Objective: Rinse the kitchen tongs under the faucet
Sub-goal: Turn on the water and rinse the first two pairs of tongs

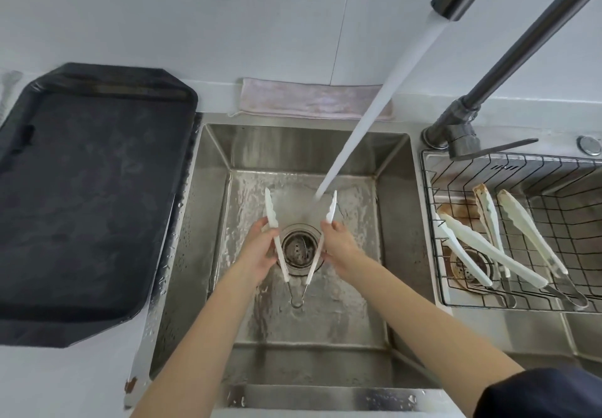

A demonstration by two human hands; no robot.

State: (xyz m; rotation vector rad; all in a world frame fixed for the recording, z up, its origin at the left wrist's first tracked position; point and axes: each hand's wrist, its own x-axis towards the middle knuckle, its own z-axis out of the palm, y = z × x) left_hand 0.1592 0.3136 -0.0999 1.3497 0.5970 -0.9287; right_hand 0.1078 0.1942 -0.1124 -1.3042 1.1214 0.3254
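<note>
Sink (391,215) sits centre, drain (298,248) in its floor. Tray (88,196) lies on the counter to its left; folded cloth (312,100) lies behind it, against the wall. Faucet (482,92) stands at right rear. Wire rack (521,300) sits right of the sink, holding several spare tongs (488,248). Held tongs (301,241) are above the drain, between both hands.
</note>
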